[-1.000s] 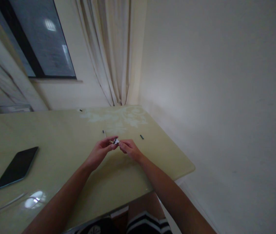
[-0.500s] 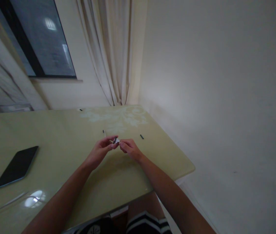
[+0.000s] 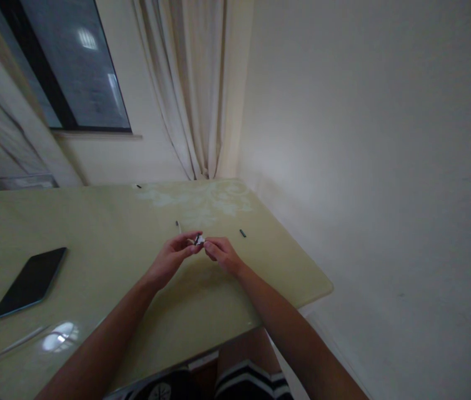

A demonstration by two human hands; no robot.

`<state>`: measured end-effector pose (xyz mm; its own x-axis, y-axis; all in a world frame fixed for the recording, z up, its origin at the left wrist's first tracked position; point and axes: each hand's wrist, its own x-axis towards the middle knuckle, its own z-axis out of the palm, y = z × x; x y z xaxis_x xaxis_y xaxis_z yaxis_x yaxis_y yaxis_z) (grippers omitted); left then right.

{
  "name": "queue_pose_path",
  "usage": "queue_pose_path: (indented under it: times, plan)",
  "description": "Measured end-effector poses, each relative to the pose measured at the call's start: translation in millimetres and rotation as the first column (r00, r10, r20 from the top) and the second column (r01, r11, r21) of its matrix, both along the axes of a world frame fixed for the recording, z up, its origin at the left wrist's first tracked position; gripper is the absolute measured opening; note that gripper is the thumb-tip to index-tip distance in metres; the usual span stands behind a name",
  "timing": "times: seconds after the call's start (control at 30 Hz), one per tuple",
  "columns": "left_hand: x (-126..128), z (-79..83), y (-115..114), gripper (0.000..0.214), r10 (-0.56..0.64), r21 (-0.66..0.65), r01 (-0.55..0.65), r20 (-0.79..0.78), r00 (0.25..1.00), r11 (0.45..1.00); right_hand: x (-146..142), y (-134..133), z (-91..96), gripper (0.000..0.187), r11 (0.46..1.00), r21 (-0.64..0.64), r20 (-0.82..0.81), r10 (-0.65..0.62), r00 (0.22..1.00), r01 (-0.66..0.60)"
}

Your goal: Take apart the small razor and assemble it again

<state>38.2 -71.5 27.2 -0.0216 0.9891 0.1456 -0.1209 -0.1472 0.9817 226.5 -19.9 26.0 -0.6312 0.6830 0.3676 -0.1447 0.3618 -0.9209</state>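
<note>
Both my hands meet above the middle of the table. Between thumb and fingers, my left hand grips a small white-and-dark piece, too small to name. My right hand is closed in a pinch at the right side of this piece; what its fingertips hold is hidden. Just beyond my left fingers lies a thin white stick with a dark tip, partly covered by the hand. To the right of my hands rests a short dark stick-like piece.
A dark tablet lies on the left of the table. Nearer me on that side runs a pale cable or rod. Another small dark piece is near the back edge. A wall borders the table's right side.
The hands hold nearly the same pose around the small white-and-dark piece. The whole view has shifted very slightly; nothing on the table has moved.
</note>
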Motion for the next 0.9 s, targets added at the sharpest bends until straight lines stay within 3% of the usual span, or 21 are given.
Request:
queue_pose_path:
  times: [0.27, 0.5, 0.63, 0.8, 0.9]
  plan:
    - [0.7, 5.2, -2.7, 0.049, 0.085, 0.047, -0.082, -0.075, 0.994, 0.996, 2.2, -1.1, 2.2, 0.053, 0.996, 0.088, 0.088, -0.037, 0.995, 0.03]
    - [4.2, 9.8, -5.4, 0.049, 0.121, 0.032, -0.118, -0.138, 0.983, 0.993, 4.4, -0.4, 4.2, 0.045, 0.97, 0.24, 0.192, -0.088, 0.978, 0.04]
    - [5.0, 8.7, -4.8, 0.053, 0.125, -0.019, -0.128, -0.117, 0.985, 0.992, 2.9, 0.7, 2.6, 0.039, 0.948, 0.315, 0.216, -0.124, 0.969, 0.051]
    - [0.9, 5.7, -2.7, 0.056, 0.066, -0.072, -0.067, -0.017, 0.998, 0.995, -0.3, -2.4, 2.4, 0.048, 0.975, 0.221, 0.19, -0.069, 0.979, 0.026]
    - [-1.0, 5.3, -1.9, 0.056, 0.039, -0.077, -0.034, 0.069, 0.997, 0.996, -1.7, -5.6, 6.0, 0.047, 0.965, 0.256, 0.172, -0.097, 0.98, 0.051]
